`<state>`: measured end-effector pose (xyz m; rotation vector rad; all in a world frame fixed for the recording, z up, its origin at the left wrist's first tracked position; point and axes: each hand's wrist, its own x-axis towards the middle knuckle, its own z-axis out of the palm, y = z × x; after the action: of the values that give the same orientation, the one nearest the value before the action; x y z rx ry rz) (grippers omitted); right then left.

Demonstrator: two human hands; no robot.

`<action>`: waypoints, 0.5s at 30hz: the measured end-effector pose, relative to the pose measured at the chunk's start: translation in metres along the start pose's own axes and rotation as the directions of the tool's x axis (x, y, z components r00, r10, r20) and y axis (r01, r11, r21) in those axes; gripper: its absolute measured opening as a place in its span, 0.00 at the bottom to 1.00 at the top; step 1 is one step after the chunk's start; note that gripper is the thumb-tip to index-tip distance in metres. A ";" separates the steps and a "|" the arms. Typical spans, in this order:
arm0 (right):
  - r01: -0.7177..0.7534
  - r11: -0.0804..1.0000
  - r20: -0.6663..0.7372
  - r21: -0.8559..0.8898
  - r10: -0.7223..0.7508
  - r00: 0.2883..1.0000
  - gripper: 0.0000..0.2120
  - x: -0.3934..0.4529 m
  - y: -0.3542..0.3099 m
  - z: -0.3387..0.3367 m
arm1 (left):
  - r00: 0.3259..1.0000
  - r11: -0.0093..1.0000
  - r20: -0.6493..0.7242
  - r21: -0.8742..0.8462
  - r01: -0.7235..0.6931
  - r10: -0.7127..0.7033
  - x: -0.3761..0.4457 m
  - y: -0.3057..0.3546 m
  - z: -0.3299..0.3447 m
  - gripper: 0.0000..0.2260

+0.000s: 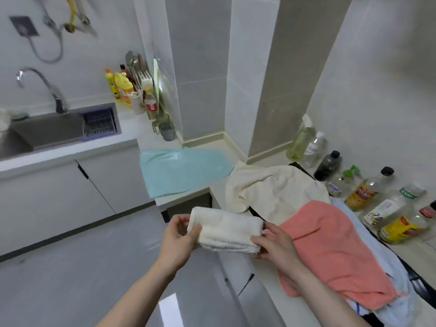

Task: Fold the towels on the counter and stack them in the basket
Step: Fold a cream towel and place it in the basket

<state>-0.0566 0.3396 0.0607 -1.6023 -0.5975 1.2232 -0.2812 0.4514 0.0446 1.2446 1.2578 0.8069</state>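
Folded white towel (226,232), held in the air off the bench (266,277) edge, over the floor. Pinched at each short end: left hand (177,241) grasping one end, right hand (273,246) grasping the other, probably to keep the layers squared before stacking. Cream towel (271,190), pink towel (335,251) and pale blue towel (398,291) heaped unfolded on the bench, presumably waiting their turn. Teal towel (181,171) spread flat farther back. Bottles (363,192) ranged along the wall. No basket visible.

2 bare forearms, left grip (175,241) and right grip (274,244) without sleeves or jewellery.
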 end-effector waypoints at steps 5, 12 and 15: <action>0.035 0.994 0.181 -0.106 -0.015 0.983 0.25 0.046 -0.032 0.069 | 0.983 0.999 -0.181 -0.033 0.023 -0.028 0.016 0.007 -0.070 0.09; 0.147 0.966 0.333 -0.212 -0.070 0.940 0.22 0.104 -0.074 0.219 | 0.930 0.996 -0.365 -0.091 0.013 -0.045 0.058 0.014 -0.202 0.08; 0.170 0.961 0.385 -0.219 -0.075 0.920 0.19 0.124 -0.087 0.293 | 0.904 0.993 -0.424 -0.117 -0.003 -0.047 0.075 0.017 -0.267 0.09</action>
<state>-0.2632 0.5948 0.0880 -1.5121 -1.1190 1.4121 -0.5214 0.5881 0.0781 0.9861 1.5461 1.1626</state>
